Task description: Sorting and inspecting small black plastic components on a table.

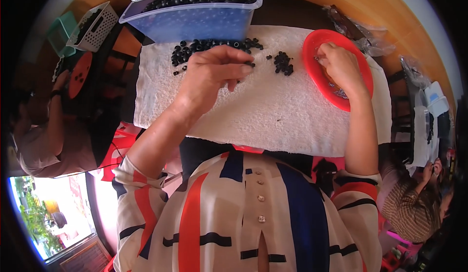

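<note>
My left hand has thumb and finger pinched on a small black piece. Red dish sits at 3 o'clock from it, long axis 11-to-5. My right hand's nearer, fingertips inside, can't tell if gripping anything.

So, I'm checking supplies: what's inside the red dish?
In the red dish, small shiny bits show toward the near end; whatever lies beneath the right hand is covered.
</note>
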A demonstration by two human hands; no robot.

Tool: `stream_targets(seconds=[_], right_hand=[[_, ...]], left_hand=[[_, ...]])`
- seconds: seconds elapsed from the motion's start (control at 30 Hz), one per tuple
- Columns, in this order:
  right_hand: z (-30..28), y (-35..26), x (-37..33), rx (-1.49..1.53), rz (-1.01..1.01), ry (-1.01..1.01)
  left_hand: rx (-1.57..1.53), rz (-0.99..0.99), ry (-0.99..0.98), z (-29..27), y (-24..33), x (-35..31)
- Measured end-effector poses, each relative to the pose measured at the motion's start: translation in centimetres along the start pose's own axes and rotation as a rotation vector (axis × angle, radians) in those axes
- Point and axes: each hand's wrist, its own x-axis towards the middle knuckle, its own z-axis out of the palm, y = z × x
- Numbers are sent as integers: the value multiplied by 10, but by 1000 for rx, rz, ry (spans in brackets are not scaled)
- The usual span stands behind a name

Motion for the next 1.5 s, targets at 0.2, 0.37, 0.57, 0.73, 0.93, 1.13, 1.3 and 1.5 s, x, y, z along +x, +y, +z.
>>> stream_targets(seconds=[0.2,0.37,0.57,0.73,0.93,1.13,1.3,1.5], right_hand=[[-4,-9,-4,-13,-49,158],[-8,-51,-12,606,-306,419],[-5,-83,-16,297,-468,480],[-2,-86,-14,197,-495,468],[4,-85,-17,195,-582,459],[23,-87,-21,-108,-614,289],[-3,-58,-9,79,-390,343],[-5,33,0,-113,30,323]], left_hand=[[-177,-150,-4,24,0,22],[-310,-216,-42,30,-8,38],[-385,-202,-121,36,-15,43],[-342,-170,-116,34,-20,41],[-282,-61,2,28,-20,40],[-302,-45,51,28,-17,41],[-293,-72,39,24,-16,40],[-309,-178,14,26,-15,39]])
